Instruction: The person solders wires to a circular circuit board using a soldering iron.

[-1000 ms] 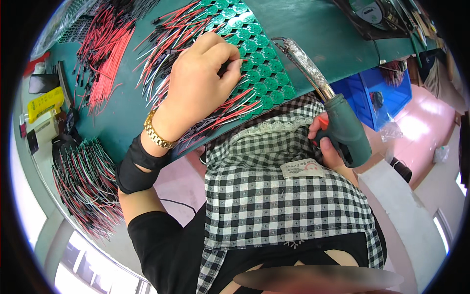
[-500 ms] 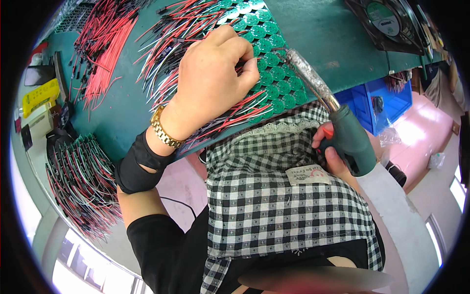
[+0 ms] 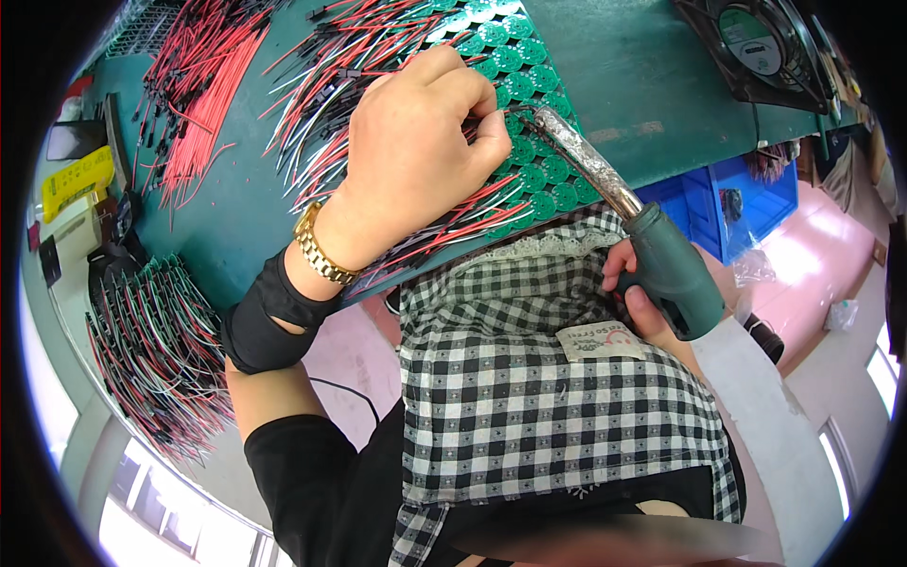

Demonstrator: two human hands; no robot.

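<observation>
My right hand (image 3: 635, 288) is wrapped round the green handle of a soldering iron (image 3: 673, 274). Its scorched metal barrel points up and left, with the thin bent tip close to my left fingertips. My left hand (image 3: 425, 132) is closed in a pinch above a panel of round green circuit boards (image 3: 534, 175); what the fingers hold is hidden. Red, white and black wires (image 3: 326, 123) with dark connectors lie under and beside that hand, and several reach onto the boards.
A bundle of red wires (image 3: 213, 113) lies on the green tabletop (image 3: 624, 85) at the left. Wired boards (image 3: 156, 359) are heaped at the lower left. A black fan (image 3: 756, 47) stands at the far right, and a blue bin (image 3: 746, 203) sits below the table edge.
The soldering iron's barrel and tip have moved left, closer to my left fingertips. My left hand has shifted slightly right. My right index finger no longer covers the handle's red trigger area the same way.
</observation>
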